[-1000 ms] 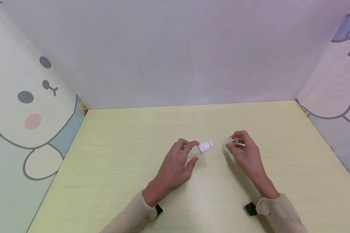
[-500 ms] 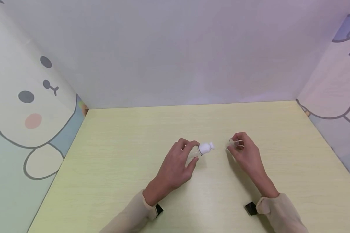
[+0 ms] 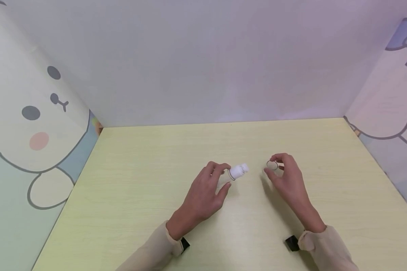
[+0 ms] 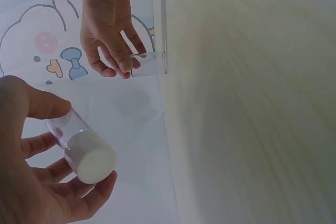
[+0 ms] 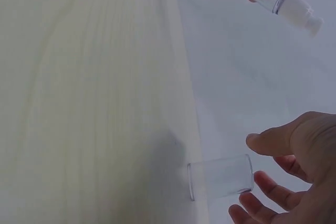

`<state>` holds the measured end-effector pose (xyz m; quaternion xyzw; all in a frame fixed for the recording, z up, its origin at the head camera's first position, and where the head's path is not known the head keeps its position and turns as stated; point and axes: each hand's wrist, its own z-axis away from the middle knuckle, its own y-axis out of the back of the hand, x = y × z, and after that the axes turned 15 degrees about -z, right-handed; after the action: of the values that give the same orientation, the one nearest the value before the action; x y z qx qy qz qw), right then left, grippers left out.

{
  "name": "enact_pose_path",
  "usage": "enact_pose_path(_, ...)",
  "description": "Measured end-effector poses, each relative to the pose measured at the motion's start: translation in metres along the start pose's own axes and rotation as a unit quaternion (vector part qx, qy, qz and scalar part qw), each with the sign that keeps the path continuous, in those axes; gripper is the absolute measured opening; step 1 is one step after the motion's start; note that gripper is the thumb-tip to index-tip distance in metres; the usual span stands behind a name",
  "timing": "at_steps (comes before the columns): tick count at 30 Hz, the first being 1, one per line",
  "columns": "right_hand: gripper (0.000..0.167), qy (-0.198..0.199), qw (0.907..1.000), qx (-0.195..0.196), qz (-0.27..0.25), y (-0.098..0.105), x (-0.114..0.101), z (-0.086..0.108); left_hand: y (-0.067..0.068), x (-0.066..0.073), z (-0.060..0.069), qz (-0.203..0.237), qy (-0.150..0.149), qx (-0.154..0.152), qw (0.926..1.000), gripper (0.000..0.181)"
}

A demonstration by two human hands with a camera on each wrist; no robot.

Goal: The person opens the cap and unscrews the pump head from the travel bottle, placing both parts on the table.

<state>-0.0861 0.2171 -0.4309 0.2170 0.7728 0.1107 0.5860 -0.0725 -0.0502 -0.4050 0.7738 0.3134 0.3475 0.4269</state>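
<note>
My left hand (image 3: 205,194) grips a small clear bottle (image 4: 68,128) with a white pump top (image 3: 237,171), tilted with the top toward the right; its white base shows in the left wrist view. Opposite it, a clear cylindrical cap (image 5: 220,178) stands upright at the table surface, its rim a thin ring in the head view. Around the cap's upper end is my right hand (image 3: 286,178). In the right wrist view the thumb (image 5: 270,142) is slightly apart from the cap, while fingertips lie at or near its rim; whether they touch it is hard to tell.
A pale wood-grain table (image 3: 139,180) lies beneath both hands. A plain light wall (image 3: 220,64) rises behind it, with cartoon-printed panels (image 3: 30,113) at the sides. Small black pieces (image 3: 292,243) sit at both sleeve cuffs.
The clear cap has turned more upright between my right fingers, and its round rim now shows plainly. My left hand and the bottle have stayed almost still.
</note>
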Motion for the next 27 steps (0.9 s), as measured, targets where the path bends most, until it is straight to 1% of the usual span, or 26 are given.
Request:
enact_pose_path(3,0.035,0.045,0.9989,0.017,0.005,-0.001,-0.005,0.001,-0.001,0.0,0.0,0.003,0.0,0.002,1.0,0.044)
enact_pose_path(5,0.037,0.073,0.997,0.026,-0.002,-0.002,-0.008,0.001,-0.001,0.0,0.0,0.007,0.0,0.002,1.0,0.044)
enact_pose_path(7,0.038,0.097,0.9944,0.03,-0.028,-0.003,-0.012,0.002,-0.001,0.001,0.0,0.01,0.0,0.003,0.9999,0.044)
enact_pose_path(9,0.037,0.11,0.9908,0.024,-0.075,-0.005,-0.016,0.003,-0.001,0.002,0.0,0.013,0.0,0.003,0.9999,0.045)
enact_pose_path(11,0.036,0.109,0.9836,0.009,-0.143,-0.008,-0.021,0.006,-0.001,0.003,0.0,0.016,0.002,0.003,0.9999,0.045)
enact_pose_path(13,0.033,0.103,0.9717,-0.013,-0.212,-0.012,-0.027,0.009,-0.001,0.003,0.0,0.02,0.004,0.003,0.9998,0.046)
enact_pose_path(16,0.031,0.089,0.9456,-0.05,-0.309,-0.019,-0.036,0.015,-0.001,0.004,0.0,0.03,0.003,0.01,0.9995,0.046)
enact_pose_path(18,0.031,0.081,0.9304,-0.07,-0.35,-0.023,-0.041,0.018,-0.001,0.005,0.001,0.038,0.001,0.017,0.9992,0.045)
enact_pose_path(20,0.034,0.07,0.9185,-0.082,-0.38,-0.027,-0.046,0.021,-0.001,0.005,0.001,0.044,-0.001,0.023,0.9987,0.045)
enact_pose_path(22,0.036,0.062,0.9128,-0.085,-0.395,-0.029,-0.05,0.024,-0.002,0.006,0.001,0.048,-0.003,0.027,0.9985,0.044)
enact_pose_path(27,0.039,0.043,0.9092,-0.069,-0.408,-0.035,-0.055,0.03,-0.002,0.008,0.003,0.054,-0.007,0.034,0.9979,0.043)
